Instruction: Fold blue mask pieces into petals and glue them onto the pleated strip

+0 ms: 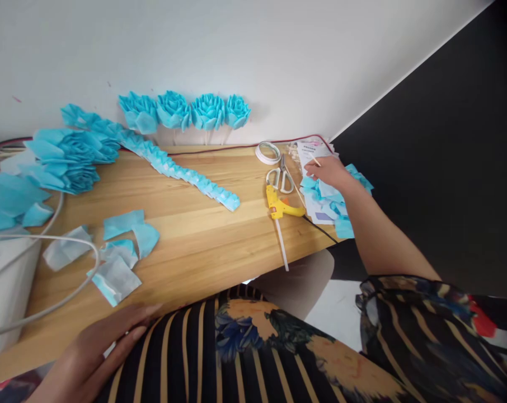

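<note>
My right hand [329, 172] reaches to the far right end of the table, its fingers closed together. A short pale stick [315, 160] shows between them; the rest of it is hidden. Beneath that hand lie loose blue petal pieces [310, 187] on a printed white sheet [310, 150]. My left hand [106, 347] rests at the table's front edge, empty, with fingers stretched out. Nearest to it are several cut blue and whitish pieces [118, 277]. A yellow glue gun [278, 206] with a white glue stick [281, 246] lies left of my right forearm.
White-handled scissors [281, 180] and a roll of white tape [267, 152] lie behind the glue gun. Several blue paper flowers [173, 110] lean along the wall, more [66, 159] at left. A blue folded strip [173, 166] crosses the table. A white cable [96, 254] loops over a white box [8, 285].
</note>
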